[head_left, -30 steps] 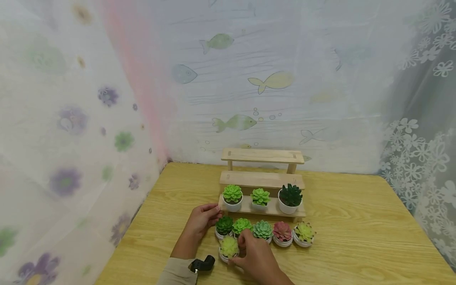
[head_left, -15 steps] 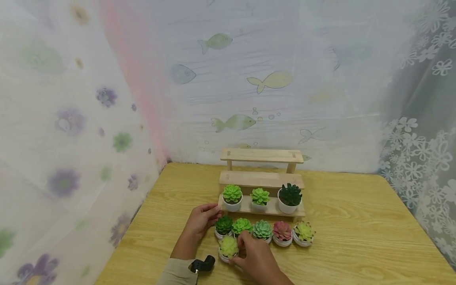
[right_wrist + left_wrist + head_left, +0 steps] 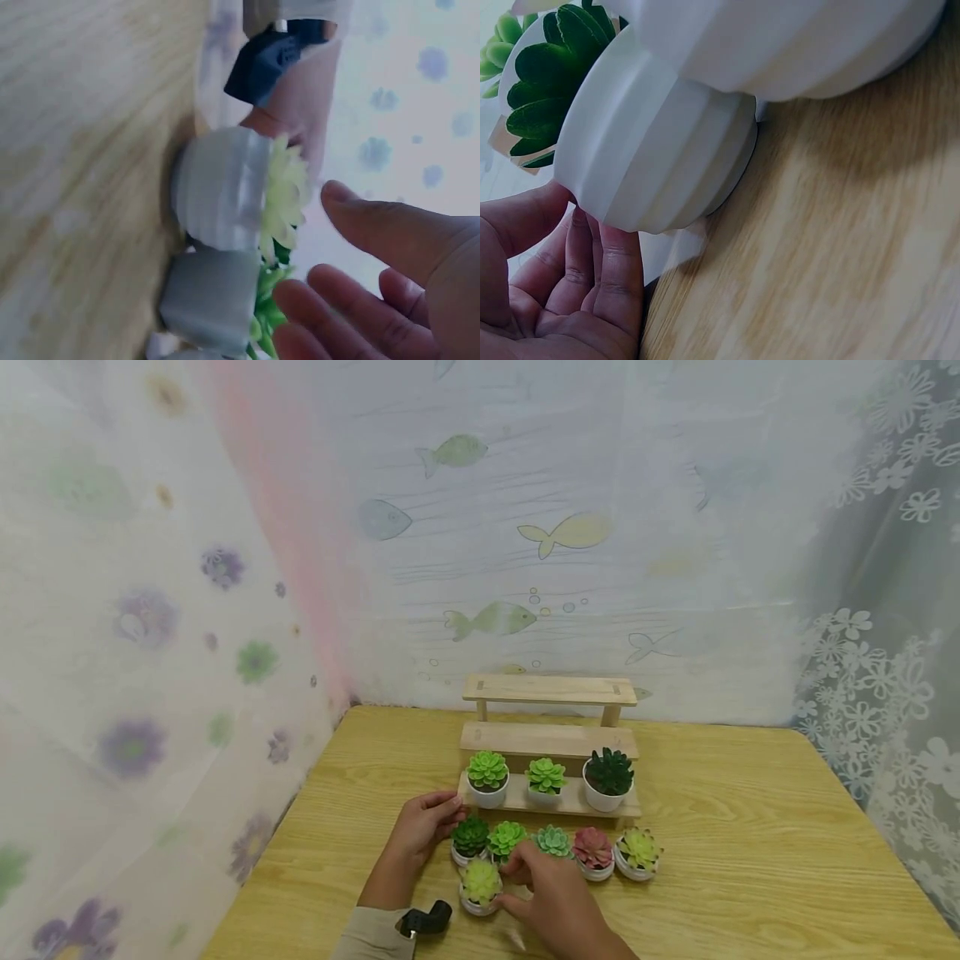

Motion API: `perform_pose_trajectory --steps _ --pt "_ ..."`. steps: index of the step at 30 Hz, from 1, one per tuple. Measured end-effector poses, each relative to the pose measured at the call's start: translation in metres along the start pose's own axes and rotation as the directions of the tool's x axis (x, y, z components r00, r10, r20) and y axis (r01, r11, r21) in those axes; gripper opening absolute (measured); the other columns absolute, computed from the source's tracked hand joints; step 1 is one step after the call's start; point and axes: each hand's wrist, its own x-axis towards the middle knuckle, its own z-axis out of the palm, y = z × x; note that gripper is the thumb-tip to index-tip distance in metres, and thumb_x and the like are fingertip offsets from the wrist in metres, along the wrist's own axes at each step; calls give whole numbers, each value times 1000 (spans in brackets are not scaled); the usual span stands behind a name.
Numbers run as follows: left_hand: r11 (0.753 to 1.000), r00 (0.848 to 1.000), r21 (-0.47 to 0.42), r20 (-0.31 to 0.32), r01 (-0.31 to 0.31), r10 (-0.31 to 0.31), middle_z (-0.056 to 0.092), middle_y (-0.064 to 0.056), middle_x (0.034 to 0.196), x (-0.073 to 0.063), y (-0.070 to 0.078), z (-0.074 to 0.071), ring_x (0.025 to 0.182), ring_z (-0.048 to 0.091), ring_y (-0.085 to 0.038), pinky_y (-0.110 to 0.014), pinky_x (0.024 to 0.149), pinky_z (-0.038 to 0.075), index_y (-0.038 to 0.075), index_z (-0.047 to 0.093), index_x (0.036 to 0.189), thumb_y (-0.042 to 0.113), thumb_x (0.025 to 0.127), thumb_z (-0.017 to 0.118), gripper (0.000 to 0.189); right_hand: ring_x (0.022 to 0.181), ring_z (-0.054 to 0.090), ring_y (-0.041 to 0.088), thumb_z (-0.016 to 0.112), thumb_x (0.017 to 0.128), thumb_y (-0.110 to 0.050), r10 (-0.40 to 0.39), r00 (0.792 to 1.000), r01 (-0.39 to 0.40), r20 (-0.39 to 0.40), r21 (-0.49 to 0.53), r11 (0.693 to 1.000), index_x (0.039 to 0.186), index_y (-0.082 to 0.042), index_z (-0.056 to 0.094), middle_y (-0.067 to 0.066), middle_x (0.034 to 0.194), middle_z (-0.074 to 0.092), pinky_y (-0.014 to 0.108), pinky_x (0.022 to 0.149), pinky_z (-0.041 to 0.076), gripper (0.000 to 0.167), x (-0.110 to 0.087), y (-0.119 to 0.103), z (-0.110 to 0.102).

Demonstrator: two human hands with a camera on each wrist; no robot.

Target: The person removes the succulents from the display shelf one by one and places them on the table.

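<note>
My left hand (image 3: 422,828) grips the left end of the lowest step of a three-tier wooden plant stand (image 3: 549,739). In the left wrist view, its thumb and fingers reach behind a ribbed white pot (image 3: 656,150) holding a dark green succulent (image 3: 544,94); the grip itself is hidden there. A pale yellow-green succulent (image 3: 481,882) in a white pot stands in front of the row. Just right of it is my right hand (image 3: 558,902), thumb and fingers spread apart and holding nothing. The right wrist view shows those fingers beside the yellow-green succulent (image 3: 283,199), clear of its pot.
On the lowest step stand two bright green succulents (image 3: 488,770) and a dark green one (image 3: 609,772). Before the stand runs a row of several potted succulents, including a red one (image 3: 593,848) and a yellow one (image 3: 639,849) at its right end. Patterned curtains hang behind the table (image 3: 750,827).
My right hand has let go of the yellow-green succulent's pot and drawn slightly right, its fingers parting. My left hand stays at the stand.
</note>
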Motion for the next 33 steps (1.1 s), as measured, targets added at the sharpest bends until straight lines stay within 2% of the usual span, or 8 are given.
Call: perform_pose_trajectory --steps 5,10,15,19,22,26,29,33 --pt "1000 1000 -5 11 4 -4 79 -10 101 1 0 -1 84 74 -12 -24 72 60 -6 66 129 16 99 72 38 84 72 10 94 75 -29 -8 983 -12 -181 -109 994 107 -22 66 -6 95 76 25 68 56 44 4 0 -9" --pt "1000 1000 -7 -2 24 -24 79 -8 100 -1 -1 -4 84 73 -11 -23 72 60 -5 66 130 17 99 72 38 97 71 10 99 69 -27 -84 921 34 -381 -136 990 114 -20 69 -6 108 75 30 77 60 55 14 4 -26" --pt "999 1000 -25 8 28 -28 79 -8 100 -2 -3 -4 84 74 -11 -23 72 60 -5 65 131 16 99 72 39 112 66 19 99 69 -28 -163 860 82 -484 -185 979 115 -15 70 0 120 71 41 84 60 55 24 12 -52" --pt "999 1000 -27 23 17 -16 79 -8 101 0 -4 -1 85 74 -12 -23 73 60 -6 64 132 16 100 71 40 123 60 27 100 68 -24 -142 807 58 -573 -162 985 115 -11 70 5 131 67 47 95 53 58 29 26 -77" --pt "1000 999 -23 30 17 -16 79 -7 101 2 -5 0 85 74 -12 -23 74 60 -6 64 132 16 100 71 39 127 56 32 100 67 -21 -84 783 19 -616 -112 994 120 -8 68 10 136 63 53 101 46 64 30 39 -92" --pt "1000 999 -15 43 16 -15 79 -6 100 3 -5 -2 86 74 -11 -23 74 60 -6 65 131 17 100 71 39 124 52 34 101 66 -21 17 785 -64 -619 -55 996 129 -5 64 15 138 57 56 97 47 74 30 55 -103" --pt "1000 999 -8 49 18 -18 79 -5 100 3 -4 -3 86 73 -11 -24 74 60 -6 64 132 18 100 71 40 123 51 34 99 70 -26 121 808 -144 -577 7 990 136 -7 60 16 139 53 55 97 49 80 30 63 -106" --pt "999 998 5 41 37 -37 79 -4 99 3 -1 -4 86 73 -11 -24 73 60 -4 65 132 20 99 72 41 128 49 38 94 76 -40 274 847 -265 -455 83 961 148 -9 51 18 143 48 58 104 47 90 32 71 -108"
